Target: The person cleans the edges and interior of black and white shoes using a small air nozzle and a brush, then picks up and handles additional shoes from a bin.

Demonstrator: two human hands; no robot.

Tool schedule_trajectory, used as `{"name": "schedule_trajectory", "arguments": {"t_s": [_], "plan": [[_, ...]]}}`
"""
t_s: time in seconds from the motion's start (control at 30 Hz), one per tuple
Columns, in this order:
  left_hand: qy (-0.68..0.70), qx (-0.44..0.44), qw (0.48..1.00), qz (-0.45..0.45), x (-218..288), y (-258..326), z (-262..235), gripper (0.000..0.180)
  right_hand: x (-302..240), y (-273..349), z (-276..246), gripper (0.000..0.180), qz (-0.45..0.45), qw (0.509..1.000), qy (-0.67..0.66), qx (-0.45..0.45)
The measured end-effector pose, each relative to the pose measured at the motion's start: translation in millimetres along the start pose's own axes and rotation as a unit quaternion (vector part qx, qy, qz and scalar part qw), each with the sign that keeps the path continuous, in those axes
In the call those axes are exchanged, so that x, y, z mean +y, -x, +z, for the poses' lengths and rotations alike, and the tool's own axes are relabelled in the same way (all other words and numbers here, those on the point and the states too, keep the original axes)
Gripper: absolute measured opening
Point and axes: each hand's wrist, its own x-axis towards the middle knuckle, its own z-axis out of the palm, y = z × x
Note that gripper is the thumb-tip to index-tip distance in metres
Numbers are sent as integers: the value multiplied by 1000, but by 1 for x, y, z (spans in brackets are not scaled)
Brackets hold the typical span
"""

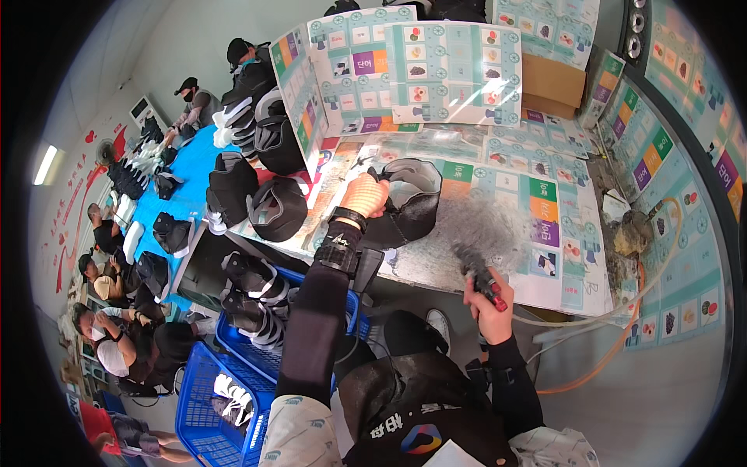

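A black shoe (412,222) with a grey lining is on the worktable, its opening facing up. My left hand (366,196) is closed on its rim, on the left side. At the table's front edge my right hand (492,305) is closed around a black and red spray gun (484,282). Its dark nozzle points up and left, toward the tabletop right of the shoe. A dark, sooty patch (486,229) covers the printed sheet there. The shoe's underside is hidden from view.
More black shoes (278,208) stand left of my left hand. Printed boards (455,74) screen the table's back. An orange hose (580,381) and a pale hose run at right. Blue baskets (204,405) with shoes stand lower left. Several people sit along a blue table (194,167).
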Motion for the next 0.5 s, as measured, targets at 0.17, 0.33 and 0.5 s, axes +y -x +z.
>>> {"name": "schedule_trajectory", "arguments": {"t_s": [0.17,0.33,0.5], "plan": [[-17,-15,1000,16,0,-2,-1,41,16,-1,-2,15,-36,997,56,-27],[-47,-22,998,20,-4,-2,-9,38,10,5,-3,17,7,987,138,-86],[-157,-60,975,144,25,2,-47,29,-5,10,-35,29,-60,995,76,35]]}}
